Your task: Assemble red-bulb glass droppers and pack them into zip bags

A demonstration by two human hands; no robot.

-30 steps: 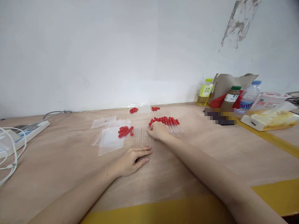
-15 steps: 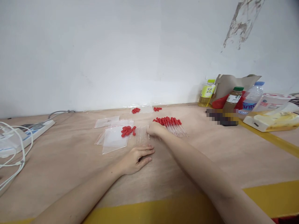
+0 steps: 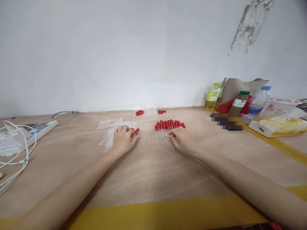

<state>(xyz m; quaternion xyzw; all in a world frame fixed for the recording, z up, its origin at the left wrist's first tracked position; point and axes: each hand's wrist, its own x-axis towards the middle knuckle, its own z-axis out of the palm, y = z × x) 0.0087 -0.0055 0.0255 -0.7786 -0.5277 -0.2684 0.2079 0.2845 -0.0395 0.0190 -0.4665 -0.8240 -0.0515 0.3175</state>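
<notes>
My left hand [image 3: 123, 140] reaches over the small pile of red rubber bulbs [image 3: 136, 131], fingers curved and apart from the thumb. Its fingers partly hide the pile; no bulb is visibly gripped. A thin clear dropper tube [image 3: 165, 130] is pinched in my right hand [image 3: 183, 140], its free end pointing left. Between the hands lies a row of bare clear tubes [image 3: 145, 135]. Droppers with red bulbs [image 3: 169, 124] lie side by side beyond my right hand, which covers part of them.
Clear zip bags [image 3: 109, 123] lie at left, partly under my left hand. More red bulbs [image 3: 139, 112] sit in bags by the wall. A power strip [image 3: 44, 131] with white cables stands far left. Bottles [image 3: 212, 97], a blurred dark object [image 3: 226, 121] and a tissue pack [image 3: 278, 126] are at right.
My left hand has moved from the bare table, up and left, to the red bulbs. My right hand has moved right from the bare tubes, with a tube now showing in its fingers.
</notes>
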